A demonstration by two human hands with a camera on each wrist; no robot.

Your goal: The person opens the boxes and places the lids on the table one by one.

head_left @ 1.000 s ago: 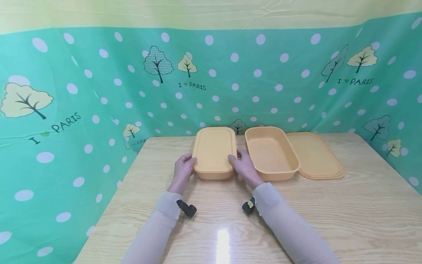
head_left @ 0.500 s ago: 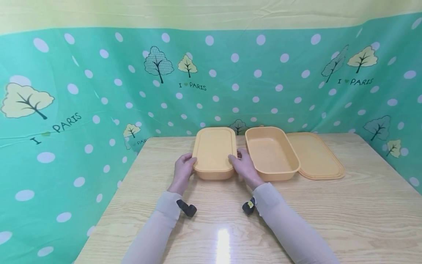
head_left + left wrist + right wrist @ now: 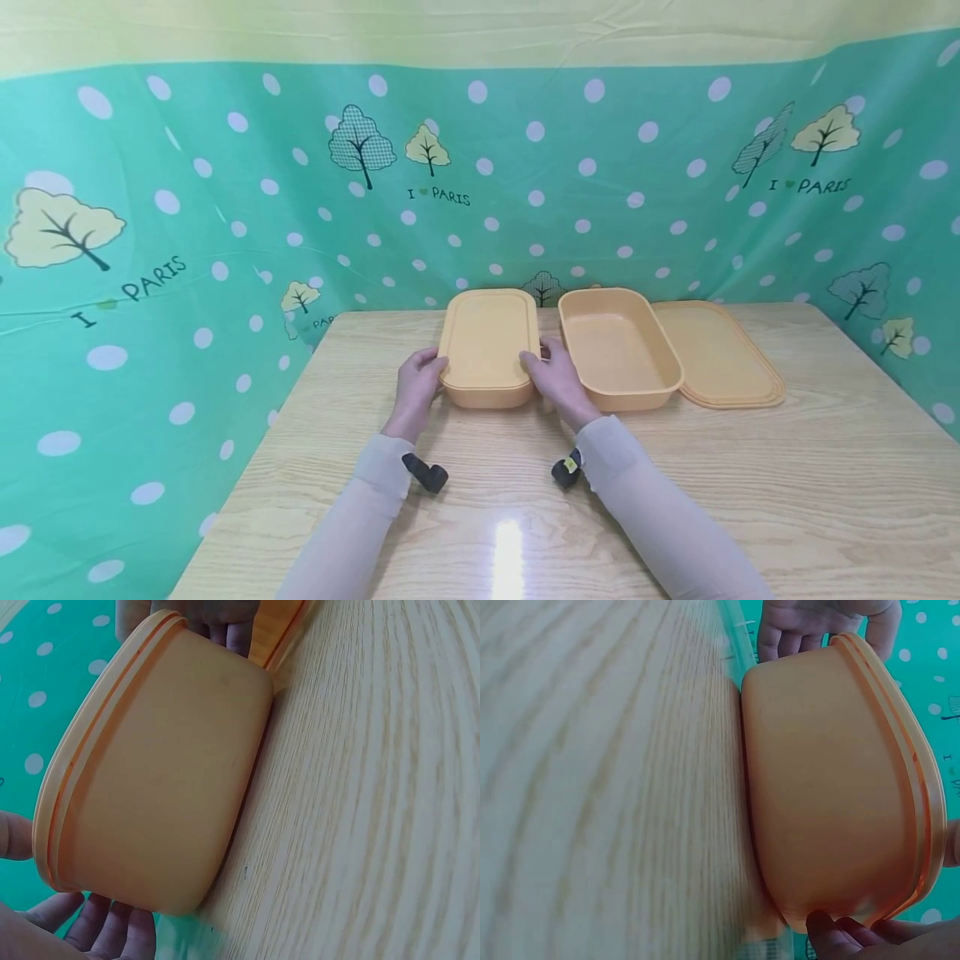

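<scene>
On the table sits a pale orange food container [image 3: 487,398], topped by its matching lid [image 3: 489,337]. My left hand [image 3: 416,387] holds its left side, thumb at the lid's edge and fingers against the wall. On the opposite side my right hand [image 3: 558,379] grips it likewise, its thumb on the lid's edge. Both wrist views show the container's front wall [image 3: 165,765] with the lid lying along the rim and the base against the table. The inside is hidden.
Just right of my right hand stands an uncovered container [image 3: 615,354] of the same colour, with nothing in it. A loose lid [image 3: 723,358] lies flat beyond it, partly behind it. A green dotted curtain [image 3: 525,183] hangs along the back of the wooden table [image 3: 480,517].
</scene>
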